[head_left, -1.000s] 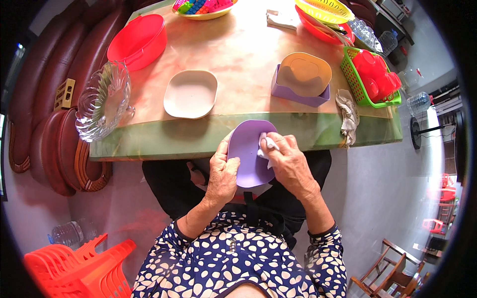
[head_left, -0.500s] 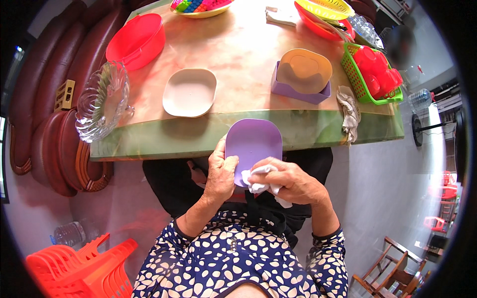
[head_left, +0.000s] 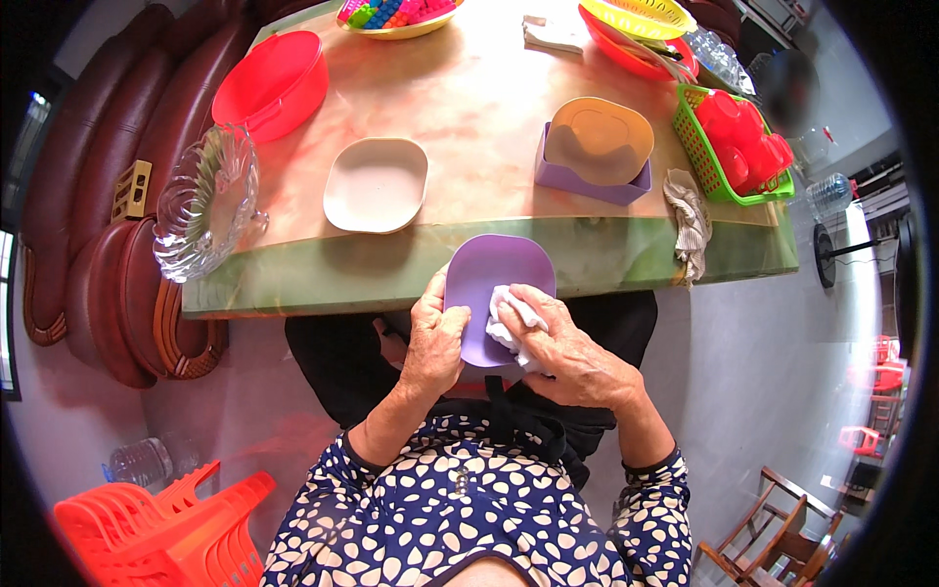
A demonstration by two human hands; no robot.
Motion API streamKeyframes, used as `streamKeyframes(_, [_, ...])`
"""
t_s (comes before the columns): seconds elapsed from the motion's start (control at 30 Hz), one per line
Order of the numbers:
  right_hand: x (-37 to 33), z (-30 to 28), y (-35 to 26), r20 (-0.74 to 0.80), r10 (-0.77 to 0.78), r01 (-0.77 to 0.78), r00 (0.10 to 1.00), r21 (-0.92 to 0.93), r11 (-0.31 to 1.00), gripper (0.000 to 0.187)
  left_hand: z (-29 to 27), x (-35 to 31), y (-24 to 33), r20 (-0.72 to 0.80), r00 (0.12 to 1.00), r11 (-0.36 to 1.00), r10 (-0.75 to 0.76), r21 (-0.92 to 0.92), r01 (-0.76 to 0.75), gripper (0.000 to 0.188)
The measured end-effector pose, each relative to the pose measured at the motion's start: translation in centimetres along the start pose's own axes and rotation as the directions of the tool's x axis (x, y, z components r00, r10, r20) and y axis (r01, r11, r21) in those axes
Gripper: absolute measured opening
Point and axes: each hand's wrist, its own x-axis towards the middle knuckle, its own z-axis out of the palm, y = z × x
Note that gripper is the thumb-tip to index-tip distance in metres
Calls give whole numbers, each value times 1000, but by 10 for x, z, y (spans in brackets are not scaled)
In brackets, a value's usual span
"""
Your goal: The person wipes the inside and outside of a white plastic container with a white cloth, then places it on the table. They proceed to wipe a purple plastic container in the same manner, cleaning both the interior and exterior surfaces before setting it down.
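Observation:
A purple rounded-square plate [head_left: 489,266] is held over my lap at the table's near edge. My left hand [head_left: 436,333] grips its left rim, the thumb lying on the inside. In my right hand [head_left: 567,354] is a crumpled white cloth [head_left: 507,321], pressed against the right part of the plate's inner face. On the table beyond lies a cream plate [head_left: 377,184] of similar shape. Farther right, an orange-yellow plate [head_left: 599,137] leans inside a purple box [head_left: 592,184].
At the table's left are a red basin [head_left: 274,88] and a clear glass bowl [head_left: 210,205]. A green basket [head_left: 704,147] of red cups and a striped rag [head_left: 687,223] sit on the right. Stacked red chairs [head_left: 161,533] stand at lower left on the floor.
My right hand has slid the white cloth upward and slightly right across the plate's inside, from its lower edge. My left hand and the plate stay nearly in place.

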Motion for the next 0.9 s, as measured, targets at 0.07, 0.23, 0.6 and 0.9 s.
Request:
streamKeyframes(0.07, [-5,-1,0,20,2,-1,1000,-21,1000,70,0,1,0,3,1000,1000,-7,13,7,49])
streamKeyframes(0.23, [-9,-9,3,62,-54,44,997,148,988,53,-1,1,4,38,999,994,-17,104,13,47])
streamKeyframes(0.6, [13,22,17,-532,-70,-257,844,-516,817,33,10,-6,3,5,1000,997,-15,73,14,50])
streamKeyframes(0.9, [-4,17,-5,-218,166,-201,962,-149,968,47,2,-5,-2,29,999,997,13,78,-15,47])
